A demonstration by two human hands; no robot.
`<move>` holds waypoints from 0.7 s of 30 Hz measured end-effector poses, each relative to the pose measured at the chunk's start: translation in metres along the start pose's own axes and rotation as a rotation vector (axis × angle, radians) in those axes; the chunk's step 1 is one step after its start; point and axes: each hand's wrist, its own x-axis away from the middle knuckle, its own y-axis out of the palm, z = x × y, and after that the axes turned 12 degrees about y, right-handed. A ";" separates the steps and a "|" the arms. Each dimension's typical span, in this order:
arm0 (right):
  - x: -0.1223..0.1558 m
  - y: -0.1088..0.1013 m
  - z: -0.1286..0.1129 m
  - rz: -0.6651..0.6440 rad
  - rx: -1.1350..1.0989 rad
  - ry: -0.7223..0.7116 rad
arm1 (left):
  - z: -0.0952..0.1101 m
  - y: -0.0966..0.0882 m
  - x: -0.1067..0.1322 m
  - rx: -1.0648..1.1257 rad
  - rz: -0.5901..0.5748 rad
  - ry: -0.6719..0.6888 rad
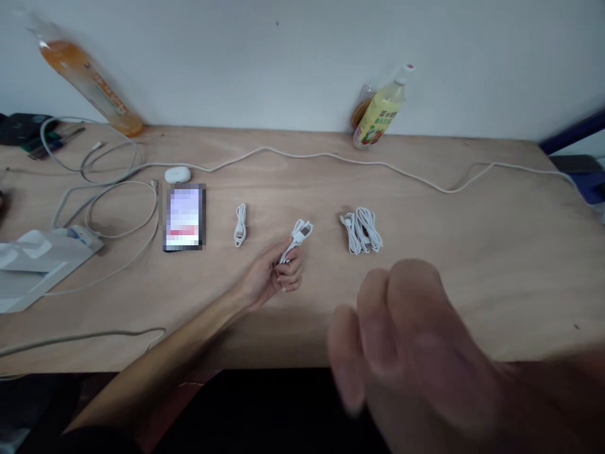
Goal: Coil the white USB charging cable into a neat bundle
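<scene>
My left hand (278, 268) is closed around a bundled white USB cable (299, 234), whose loops and plug stick out above the thumb. It is over the middle of the table. Close to the camera, my right hand (411, 334) is raised and blurred, its fingers curled inward. The inside of that hand is hidden, so I cannot make out whether anything is in it. Left of my left hand lies another bundled white USB cable (241, 225). More coiled white cables (362, 231) lie side by side on the table, beyond my right hand.
A phone (184, 217) with a blurred-out screen and a white earbud case (178, 174) lie at the left. Loose cables (108, 183) trail nearby, and one runs along the back. An orange drink bottle (89, 85) and a yellow bottle (382, 110) stand by the wall.
</scene>
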 end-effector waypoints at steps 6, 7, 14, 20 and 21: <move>-0.049 0.017 0.067 0.228 -0.160 0.144 | 0.009 0.007 0.007 0.095 -0.008 0.013; -0.055 0.018 0.079 0.187 -0.155 0.211 | 0.010 0.007 0.008 0.120 -0.016 0.007; -0.069 0.037 0.105 -0.245 -0.248 0.419 | 0.014 0.004 0.009 0.139 -0.052 -0.073; -0.078 0.048 0.109 -0.299 -0.406 0.478 | 0.017 0.002 0.007 0.109 -0.128 -0.020; -0.079 0.048 0.111 -0.315 -0.430 0.486 | 0.017 0.002 0.007 0.107 -0.138 -0.013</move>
